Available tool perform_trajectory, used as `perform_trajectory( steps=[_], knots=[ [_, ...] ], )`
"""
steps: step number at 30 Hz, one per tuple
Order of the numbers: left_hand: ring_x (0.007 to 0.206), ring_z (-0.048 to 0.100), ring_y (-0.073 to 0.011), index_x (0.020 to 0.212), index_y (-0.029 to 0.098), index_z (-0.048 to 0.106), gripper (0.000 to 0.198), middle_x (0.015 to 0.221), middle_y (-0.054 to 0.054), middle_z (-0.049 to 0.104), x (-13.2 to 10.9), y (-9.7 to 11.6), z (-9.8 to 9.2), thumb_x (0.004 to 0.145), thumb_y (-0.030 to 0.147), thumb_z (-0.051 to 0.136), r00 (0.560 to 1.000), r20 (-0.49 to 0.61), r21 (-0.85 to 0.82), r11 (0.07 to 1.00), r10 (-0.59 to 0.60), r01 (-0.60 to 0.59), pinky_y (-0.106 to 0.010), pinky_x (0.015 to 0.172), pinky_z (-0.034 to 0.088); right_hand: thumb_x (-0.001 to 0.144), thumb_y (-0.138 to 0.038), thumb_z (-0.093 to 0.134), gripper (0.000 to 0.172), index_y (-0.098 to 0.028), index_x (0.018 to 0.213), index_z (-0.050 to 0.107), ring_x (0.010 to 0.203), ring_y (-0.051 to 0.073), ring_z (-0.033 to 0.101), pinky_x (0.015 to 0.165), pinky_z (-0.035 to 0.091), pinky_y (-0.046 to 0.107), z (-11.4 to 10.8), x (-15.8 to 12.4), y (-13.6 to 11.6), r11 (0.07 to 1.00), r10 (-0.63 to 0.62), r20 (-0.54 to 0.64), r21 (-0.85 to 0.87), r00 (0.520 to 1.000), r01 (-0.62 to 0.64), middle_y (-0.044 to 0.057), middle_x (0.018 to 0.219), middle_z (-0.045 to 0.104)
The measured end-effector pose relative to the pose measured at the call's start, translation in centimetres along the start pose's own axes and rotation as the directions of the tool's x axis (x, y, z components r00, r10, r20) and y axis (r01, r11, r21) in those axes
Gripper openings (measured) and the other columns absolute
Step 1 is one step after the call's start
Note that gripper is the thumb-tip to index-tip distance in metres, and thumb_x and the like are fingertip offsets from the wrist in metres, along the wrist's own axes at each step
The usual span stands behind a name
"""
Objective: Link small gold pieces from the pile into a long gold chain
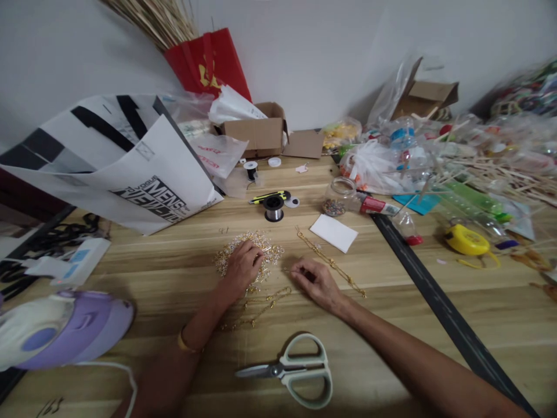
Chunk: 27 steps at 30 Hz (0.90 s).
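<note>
My left hand [243, 264] reaches into a loose pile of small gold and clear beads [226, 247], its fingers bent together; what lies under the fingertips is hidden. To the right, my right hand [315, 281] rests on the table with thumb and forefinger pinched. A tiny bit shows at that pinch, too small to name. One gold chain [333, 264] with bead clusters lies just beyond my right hand. Another gold chain [265, 305] lies below, between both forearms. Nearer to me are scissors [304, 370] with pale handles, blades pointing left.
Behind the beads stand a wire spool [274, 209] and a yellow-black cutter knife [267, 197]. A glass jar of beads [337, 197] and folded white paper [334, 233] lie right of them. A purple iron [82, 325] is at left, a yellow tape measure [467, 240] at right.
</note>
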<state>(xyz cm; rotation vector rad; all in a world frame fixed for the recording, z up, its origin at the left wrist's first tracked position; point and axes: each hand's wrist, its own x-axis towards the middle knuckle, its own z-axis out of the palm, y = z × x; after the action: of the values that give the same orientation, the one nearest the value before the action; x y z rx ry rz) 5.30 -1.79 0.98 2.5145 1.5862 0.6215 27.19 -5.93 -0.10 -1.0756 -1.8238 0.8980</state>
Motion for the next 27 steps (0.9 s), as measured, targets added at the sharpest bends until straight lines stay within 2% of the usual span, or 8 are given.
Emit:
perform_trajectory(
  steps=[17, 27],
  knots=[
    [0.080, 0.054, -0.0187, 0.069, 0.018, 0.056, 0.012, 0.077, -0.004, 0.061, -0.1, -0.3, -0.4, 0.076, 0.009, 0.054, 0.999, -0.037, -0.054, 0.998, 0.010, -0.012, -0.032, 0.075, 0.043, 0.087, -0.027, 0.051, 0.016, -0.017, 0.077, 0.059, 0.062, 0.012, 0.049, 0.056, 0.038, 0.023, -0.1, 0.0, -0.3, 1.000, -0.016, 0.008, -0.026, 1.000, 0.016, 0.002, 0.068, 0.056],
    [0.081, 0.055, -0.0184, 0.075, 0.018, 0.061, 0.008, 0.081, -0.003, 0.064, -0.1, -1.5, -0.2, 0.081, 0.014, 0.056, 0.999, -0.037, -0.170, 0.985, 0.011, -0.017, -0.033, 0.078, 0.043, 0.087, -0.029, 0.051, 0.017, -0.017, 0.078, 0.060, 0.064, 0.013, 0.051, 0.056, 0.039, 0.023, 0.0, -0.1, -0.2, 1.000, -0.021, 0.002, -0.019, 1.000, 0.021, 0.002, 0.069, 0.058]
  ],
)
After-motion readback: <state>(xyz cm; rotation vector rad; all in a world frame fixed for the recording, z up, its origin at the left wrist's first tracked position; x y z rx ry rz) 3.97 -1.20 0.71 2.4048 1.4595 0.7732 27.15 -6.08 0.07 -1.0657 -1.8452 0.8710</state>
